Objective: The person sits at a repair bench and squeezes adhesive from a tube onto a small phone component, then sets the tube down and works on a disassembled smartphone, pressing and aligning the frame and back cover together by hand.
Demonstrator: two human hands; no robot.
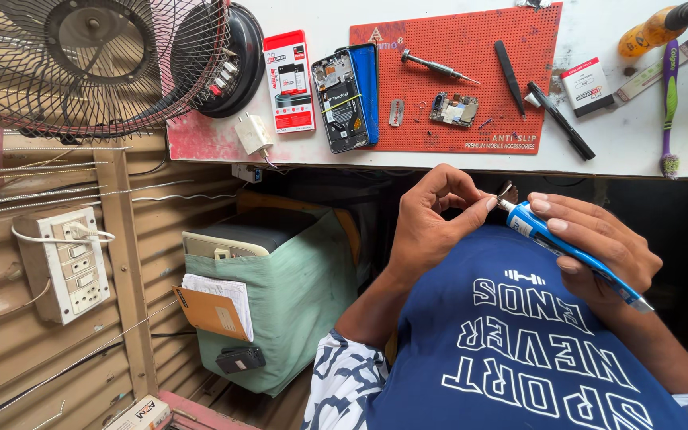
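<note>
- Holding a slim blue-and-white plastic tube with a narrow nozzle point(571, 255) in my right hand point(599, 247), I am wrapping the fingers closed around its barrel, thumb lying along the top near the nozzle end.
- I am pinching a tiny dark metal part point(508, 191) between the thumb and forefinger of my left hand point(431, 219); those fingertips are pressed narrow, the remaining fingers curled loosely behind them.
- The part is sitting right at the nozzle tip, just beyond my left fingertips and touching or nearly touching the nozzle; I cannot tell which.
- I am judging the tube to be light and slightly squeezable, so gripping mid-barrel looks safest, as pressure there may push its contents out.
- I am judging the small part to be stiff, featherlight and easy to drop; taking it by its edges with the fingertips seems right.
- Beyond my knuckles, on the white bench, an orange perforated mat point(535, 48) is carrying an opened phone with a blue frame point(348, 95), a small circuit board point(453, 110) and a screwdriver point(438, 67).
</note>
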